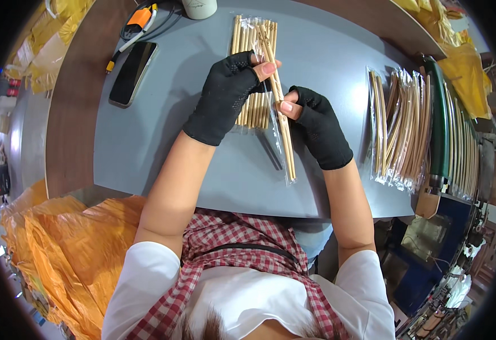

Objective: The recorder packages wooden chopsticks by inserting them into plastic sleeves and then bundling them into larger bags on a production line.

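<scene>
Between my two hands, above the grey table, a pair of wooden chopsticks (274, 79) in a clear plastic sleeve is held at a steep slant. My left hand (225, 93), in a black fingerless glove, pinches it near its upper end. Lower down, my right hand (320, 126), gloved the same way, grips it between thumb and fingers. Under my hands lies a clear pack of chopsticks (253, 110), side by side, partly hidden by my left hand. To the right is a pile of sleeved chopsticks (402, 130).
A phone (133, 73), cables with an orange connector (139, 18) and a pale cup (200, 8) sit at the upper left. Raised brown boards edge the table (163, 153). More sticks (462, 147) stand beyond a green bar (437, 119) at right. Orange plastic bags (78, 243) lie lower left.
</scene>
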Motion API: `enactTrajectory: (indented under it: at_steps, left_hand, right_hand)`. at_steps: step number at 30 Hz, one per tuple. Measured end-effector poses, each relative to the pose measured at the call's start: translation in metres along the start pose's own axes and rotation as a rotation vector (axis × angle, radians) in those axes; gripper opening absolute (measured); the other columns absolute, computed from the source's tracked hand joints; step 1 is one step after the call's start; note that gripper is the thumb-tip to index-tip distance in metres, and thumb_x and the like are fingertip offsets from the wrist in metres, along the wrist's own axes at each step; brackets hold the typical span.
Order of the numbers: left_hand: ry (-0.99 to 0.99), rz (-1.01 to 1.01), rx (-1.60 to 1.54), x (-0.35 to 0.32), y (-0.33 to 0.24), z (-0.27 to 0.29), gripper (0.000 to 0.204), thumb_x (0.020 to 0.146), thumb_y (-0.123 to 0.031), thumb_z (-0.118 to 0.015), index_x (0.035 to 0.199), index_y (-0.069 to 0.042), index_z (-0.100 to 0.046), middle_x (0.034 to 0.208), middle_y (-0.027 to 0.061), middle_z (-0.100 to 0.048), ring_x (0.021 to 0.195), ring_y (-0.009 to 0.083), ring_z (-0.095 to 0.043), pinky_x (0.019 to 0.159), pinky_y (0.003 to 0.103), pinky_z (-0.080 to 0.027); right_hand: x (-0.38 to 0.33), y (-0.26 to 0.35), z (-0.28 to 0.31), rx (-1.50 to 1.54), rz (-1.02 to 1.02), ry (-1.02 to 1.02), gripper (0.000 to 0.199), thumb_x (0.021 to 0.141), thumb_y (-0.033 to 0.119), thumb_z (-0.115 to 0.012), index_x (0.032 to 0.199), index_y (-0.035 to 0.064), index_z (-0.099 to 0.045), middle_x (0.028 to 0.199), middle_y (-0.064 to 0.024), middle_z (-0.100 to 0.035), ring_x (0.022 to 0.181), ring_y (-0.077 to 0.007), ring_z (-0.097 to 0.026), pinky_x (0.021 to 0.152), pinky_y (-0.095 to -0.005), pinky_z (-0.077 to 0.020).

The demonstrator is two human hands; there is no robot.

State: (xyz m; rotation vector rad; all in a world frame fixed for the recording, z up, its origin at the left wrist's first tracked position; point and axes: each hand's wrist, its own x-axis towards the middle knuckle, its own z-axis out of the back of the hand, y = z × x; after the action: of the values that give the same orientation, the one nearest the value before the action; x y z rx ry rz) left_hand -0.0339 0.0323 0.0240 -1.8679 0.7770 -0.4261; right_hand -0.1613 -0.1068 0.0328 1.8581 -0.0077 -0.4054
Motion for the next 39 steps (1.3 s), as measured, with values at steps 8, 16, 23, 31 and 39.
enactTrajectory:
  at_steps: [8,16,23,31,39]
  left_hand:
    - [-0.091,-0.068,0.161,0.0,0.002,-0.001,0.017,0.089,-0.015,-0.069,0.1,-0.002,-0.07,0.089,0.0007,-0.068,0.082,0.0084,-0.063,0.075,0.023,-0.05]
    - [-0.16,-0.05,0.113,0.001,-0.003,-0.007,0.015,0.085,-0.015,-0.073,0.088,-0.001,-0.069,0.08,-0.0001,-0.065,0.073,0.0058,-0.057,0.068,0.022,-0.045]
    - [-0.2,-0.173,0.312,0.004,0.003,-0.002,0.018,0.086,-0.017,-0.072,0.092,-0.001,-0.07,0.08,0.0009,-0.066,0.074,0.0091,-0.06,0.074,0.024,-0.048]
    - [-0.227,-0.836,1.315,0.024,0.018,0.031,0.037,0.085,-0.028,-0.072,0.116,-0.007,-0.067,0.12,0.0151,-0.063,0.115,0.0348,-0.057,0.098,0.042,-0.044]
    - [-0.066,-0.673,1.512,0.015,0.025,0.032,0.049,0.088,-0.037,-0.066,0.128,-0.011,-0.06,0.137,0.0162,-0.053,0.131,0.0352,-0.044,0.108,0.043,-0.037]
  right_hand:
    - [0.002,-0.004,-0.003,-0.031,0.022,-0.034,0.017,0.089,0.019,-0.068,0.091,0.003,-0.064,0.081,-0.0008,-0.063,0.075,-0.0079,-0.056,0.071,-0.022,-0.0444]
    - [0.001,0.001,-0.002,-0.052,0.017,-0.024,0.015,0.09,0.017,-0.067,0.089,0.0021,-0.066,0.079,0.0,-0.063,0.074,-0.0067,-0.055,0.071,-0.0213,-0.0438]
    - [0.002,-0.006,0.0,-0.144,0.064,-0.098,0.014,0.09,0.016,-0.065,0.087,0.0018,-0.067,0.078,0.0012,-0.062,0.075,-0.0061,-0.054,0.071,-0.0206,-0.0431]
    - [0.027,-0.022,0.027,-0.597,0.3,-0.533,0.015,0.091,0.015,-0.063,0.091,-0.0001,-0.067,0.068,-0.0014,-0.06,0.063,-0.0059,-0.051,0.059,-0.0253,-0.0434]
    - [0.03,-0.028,0.012,-1.18,0.67,-0.563,0.017,0.085,0.014,-0.069,0.101,0.0077,-0.07,0.093,-0.0097,-0.066,0.079,-0.0238,-0.064,0.071,-0.0327,-0.0511]
